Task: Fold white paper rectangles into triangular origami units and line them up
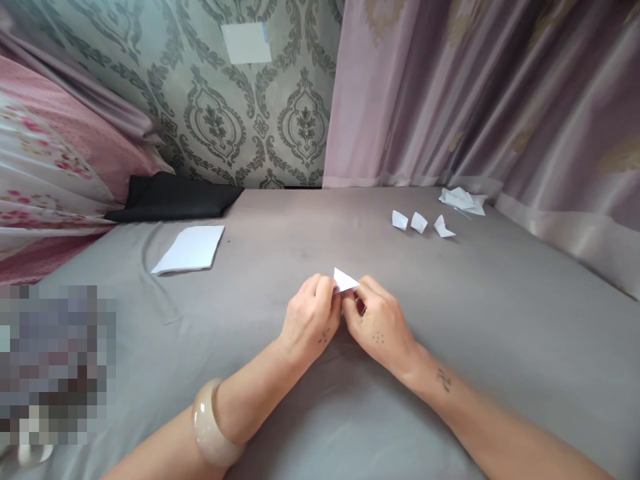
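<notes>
Evidently, the left hand (310, 308) and right hand (379, 315) pinch a folded white paper (345, 282) from opposite sides, one corner pointing toward the far edge of the grey sheet (280, 230).

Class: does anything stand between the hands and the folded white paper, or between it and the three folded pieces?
Nothing visible: the left hand and right hand hold the folded white paper; only grey cloth lies between it and the three folded pieces.

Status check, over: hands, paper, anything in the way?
Left hand and right hand both on small folded paper. Three folded pieces beyond, rightward; paper stack beyond, leftward. Neither touches the hands.
</notes>
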Demonstrator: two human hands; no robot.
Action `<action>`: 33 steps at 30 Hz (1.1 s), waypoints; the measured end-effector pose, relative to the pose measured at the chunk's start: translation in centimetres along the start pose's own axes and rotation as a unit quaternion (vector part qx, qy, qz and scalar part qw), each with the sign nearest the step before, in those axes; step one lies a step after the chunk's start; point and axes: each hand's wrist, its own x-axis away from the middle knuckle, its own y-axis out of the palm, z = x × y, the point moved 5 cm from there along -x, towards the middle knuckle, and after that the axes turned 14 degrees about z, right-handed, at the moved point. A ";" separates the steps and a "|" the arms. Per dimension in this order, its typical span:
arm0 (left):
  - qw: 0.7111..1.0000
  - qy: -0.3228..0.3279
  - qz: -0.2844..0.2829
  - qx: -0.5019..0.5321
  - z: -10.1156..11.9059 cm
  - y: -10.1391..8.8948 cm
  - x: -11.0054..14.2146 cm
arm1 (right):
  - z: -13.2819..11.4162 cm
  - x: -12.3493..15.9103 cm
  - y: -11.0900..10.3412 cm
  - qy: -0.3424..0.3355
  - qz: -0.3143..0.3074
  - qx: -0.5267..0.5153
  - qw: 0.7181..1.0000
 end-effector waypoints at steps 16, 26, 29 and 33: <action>0.977 -0.165 -0.045 0.123 -2.1 0.8 -0.3 | -2.6 0.7 -1.0 -0.215 0.111 0.181 0.953; 0.915 -0.316 -0.044 0.247 -1.8 0.7 -0.4 | -2.9 0.7 -1.3 -0.204 0.117 0.181 0.955; 0.952 -0.242 -0.040 0.181 -1.4 0.3 -0.4 | -2.5 0.7 -1.2 -0.181 0.102 0.172 0.963; 0.978 -0.178 -0.036 0.105 -0.9 0.0 -0.4 | -2.5 0.7 -1.2 -0.192 0.098 0.186 0.959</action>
